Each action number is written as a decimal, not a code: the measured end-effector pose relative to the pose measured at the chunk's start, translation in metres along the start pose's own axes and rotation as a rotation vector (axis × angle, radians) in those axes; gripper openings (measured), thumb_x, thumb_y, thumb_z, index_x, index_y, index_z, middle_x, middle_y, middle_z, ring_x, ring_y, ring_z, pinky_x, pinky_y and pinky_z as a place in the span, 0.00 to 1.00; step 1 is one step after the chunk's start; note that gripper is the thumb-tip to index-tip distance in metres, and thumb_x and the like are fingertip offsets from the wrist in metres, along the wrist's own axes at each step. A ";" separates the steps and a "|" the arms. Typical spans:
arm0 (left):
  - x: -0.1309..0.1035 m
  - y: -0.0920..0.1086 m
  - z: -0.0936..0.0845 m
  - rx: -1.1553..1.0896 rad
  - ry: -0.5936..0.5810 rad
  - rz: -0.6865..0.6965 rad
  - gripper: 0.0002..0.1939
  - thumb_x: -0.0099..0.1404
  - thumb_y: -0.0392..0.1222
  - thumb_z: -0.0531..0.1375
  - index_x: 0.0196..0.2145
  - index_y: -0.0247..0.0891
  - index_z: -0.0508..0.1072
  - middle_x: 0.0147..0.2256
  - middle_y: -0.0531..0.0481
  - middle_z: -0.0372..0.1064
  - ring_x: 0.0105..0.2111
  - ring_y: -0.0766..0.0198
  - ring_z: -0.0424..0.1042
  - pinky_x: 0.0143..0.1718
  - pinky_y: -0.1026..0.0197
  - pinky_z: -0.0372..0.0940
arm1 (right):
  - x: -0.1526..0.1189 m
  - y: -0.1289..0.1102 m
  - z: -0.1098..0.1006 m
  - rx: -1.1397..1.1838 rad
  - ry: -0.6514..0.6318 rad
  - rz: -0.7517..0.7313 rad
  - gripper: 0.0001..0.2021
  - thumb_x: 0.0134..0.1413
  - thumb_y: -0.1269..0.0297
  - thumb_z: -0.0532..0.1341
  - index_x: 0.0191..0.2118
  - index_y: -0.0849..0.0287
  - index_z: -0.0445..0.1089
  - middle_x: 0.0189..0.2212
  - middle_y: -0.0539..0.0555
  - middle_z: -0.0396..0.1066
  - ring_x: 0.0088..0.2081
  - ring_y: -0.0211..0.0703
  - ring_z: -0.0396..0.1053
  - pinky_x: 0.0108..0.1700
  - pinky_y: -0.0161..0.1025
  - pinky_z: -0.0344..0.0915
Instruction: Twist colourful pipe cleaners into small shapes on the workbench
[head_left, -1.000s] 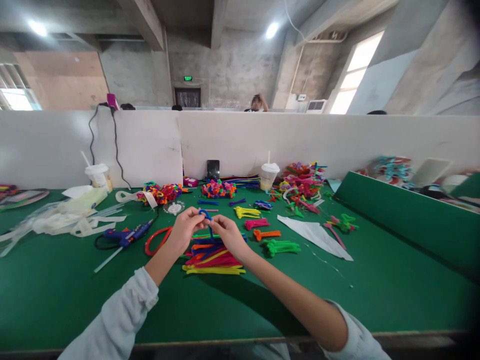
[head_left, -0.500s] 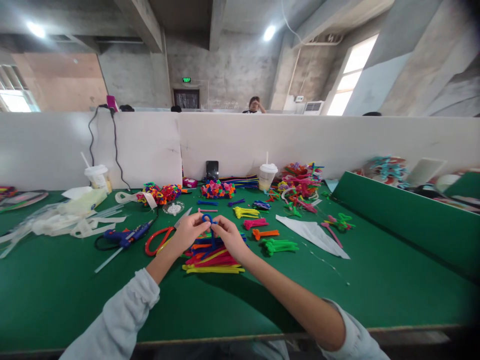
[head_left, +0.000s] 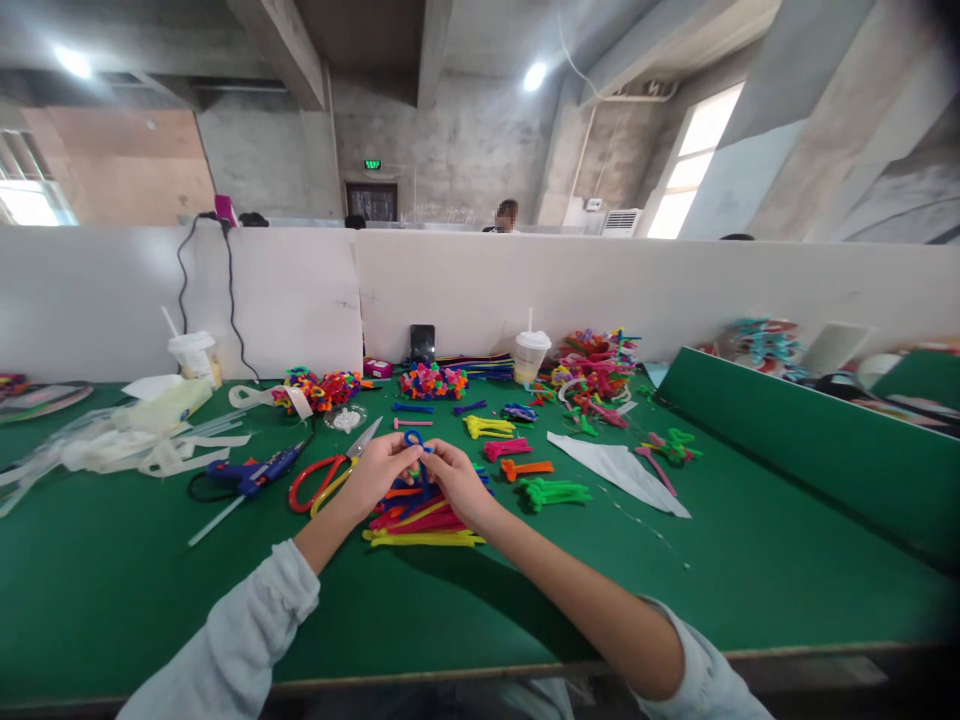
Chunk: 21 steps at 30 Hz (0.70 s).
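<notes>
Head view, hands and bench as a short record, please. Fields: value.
left hand: the left hand pinches the looped blue fuzzy stem
right hand: the right hand pinches the same stem
below hands: pile of multicoloured fuzzy stems
left of hands: red-and-yellow-handled metal scissors, blue glue gun
right of hands: bright green fuzzy bundle, thin white sheet
surface: green tabletop

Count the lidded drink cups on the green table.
2. Left lidded cup: beyond the blue glue gun, near the partition. Right lidded cup: just left of the big pipe-cleaner pile.
</notes>
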<state>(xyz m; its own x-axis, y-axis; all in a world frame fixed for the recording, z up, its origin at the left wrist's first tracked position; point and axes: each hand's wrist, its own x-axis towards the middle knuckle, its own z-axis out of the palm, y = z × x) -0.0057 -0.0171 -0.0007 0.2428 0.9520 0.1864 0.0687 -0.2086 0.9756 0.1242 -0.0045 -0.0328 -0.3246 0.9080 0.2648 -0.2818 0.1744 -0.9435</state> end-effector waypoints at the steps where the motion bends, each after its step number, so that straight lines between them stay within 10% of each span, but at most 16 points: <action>1: 0.000 0.001 -0.001 0.017 -0.012 -0.003 0.11 0.52 0.46 0.57 0.25 0.34 0.64 0.18 0.57 0.59 0.19 0.71 0.59 0.22 0.67 0.58 | 0.000 0.000 0.000 -0.008 0.003 0.001 0.09 0.45 0.60 0.59 0.24 0.60 0.62 0.17 0.44 0.56 0.20 0.30 0.51 0.24 0.32 0.47; 21: -0.006 0.006 0.001 0.049 0.036 0.042 0.10 0.53 0.45 0.54 0.22 0.36 0.60 0.15 0.60 0.52 0.17 0.73 0.53 0.19 0.68 0.53 | -0.006 -0.005 0.003 0.529 -0.242 0.298 0.12 0.40 0.58 0.64 0.24 0.60 0.64 0.19 0.46 0.61 0.22 0.31 0.58 0.29 0.32 0.59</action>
<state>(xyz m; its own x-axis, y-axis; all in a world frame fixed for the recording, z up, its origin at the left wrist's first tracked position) -0.0059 -0.0245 0.0042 0.2112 0.9496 0.2317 0.1064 -0.2580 0.9603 0.1250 -0.0117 -0.0287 -0.6338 0.7667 0.1029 -0.5347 -0.3381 -0.7745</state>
